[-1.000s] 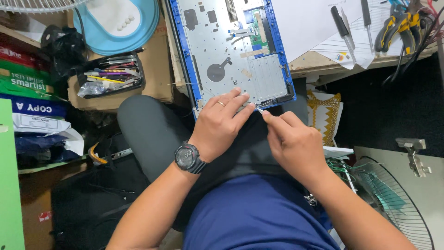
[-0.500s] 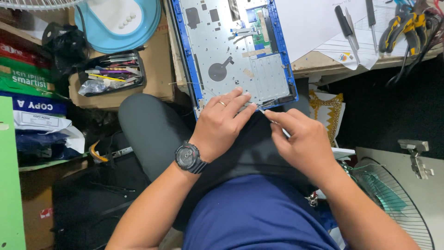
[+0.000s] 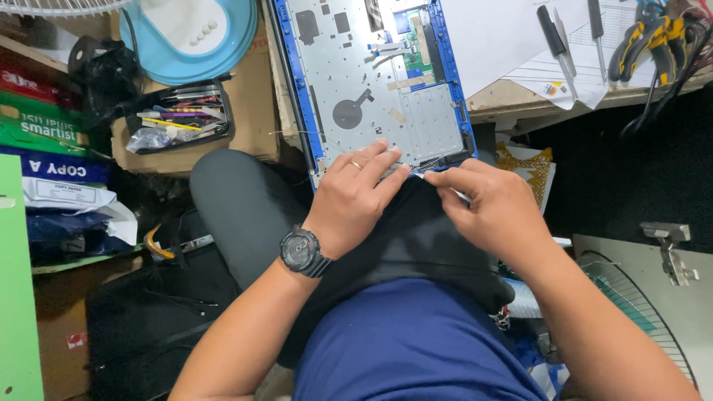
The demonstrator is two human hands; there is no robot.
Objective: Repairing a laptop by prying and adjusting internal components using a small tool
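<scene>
Since the frame a second back, your right hand [image 3: 486, 204] has crept left along the near edge of the opened laptop chassis [image 3: 375, 78], closing on your left hand [image 3: 362, 189]; left hand has barely shifted. Chassis lies with its far part on the wooden bench [image 3: 512, 96] and its near end overhanging toward your lap, blue rim around a grey metal inner plate. Left hand: palm down, fingers spread flat on the chassis's near corner, ring on one finger, black wristwatch [image 3: 303, 252] at the wrist. Holding nothing, just pressing. Right hand: fingers pinched narrow on a thin silvery tool [image 3: 462, 196] at the chassis's near edge; its tip is too small to make out. Fingertips of both hands nearly meet.

Around you: screwdrivers [image 3: 557, 37] on white paper and yellow-handled pliers [image 3: 642, 41] on the bench to the right; black tray of pens [image 3: 182, 119] on a cardboard box to the left.
</scene>
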